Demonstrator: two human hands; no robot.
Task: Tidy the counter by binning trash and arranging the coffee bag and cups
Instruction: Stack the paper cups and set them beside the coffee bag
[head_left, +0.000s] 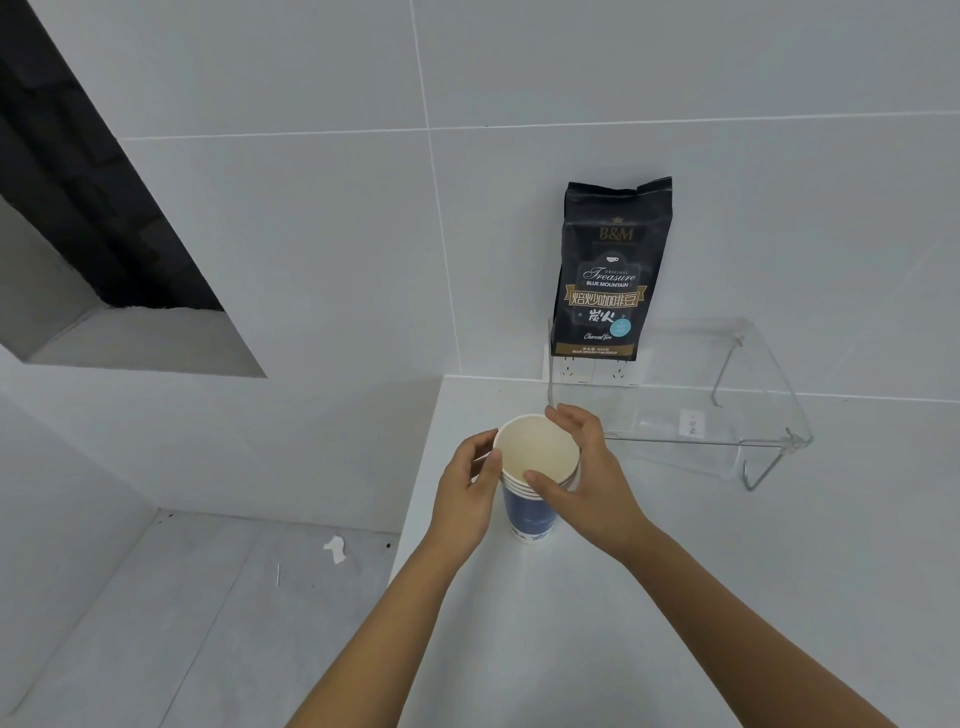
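Nearest the camera, two bare forearms reached forward over the smooth white counter. The left hand curled around the left side of a stack of nested blue-and-white paper cups, its thumb pressed on the upper rims. The right hand wrapped the stack from the right, fingers bent around the far edge of the top cup and thumb laid across the near rims. So both hands were closed on the same stack, which stood upright on the counter near its left edge, the cream inside of the top cup showing.

Down to the left, on the lower grey floor, lay a small crumpled scrap of white paper.

Just beyond the cups and to the right sat a clear plastic bin resting on the counter. Behind its left end, a black coffee bag with gold lettering stood upright against the white tiled wall, in front of the white wall sockets.
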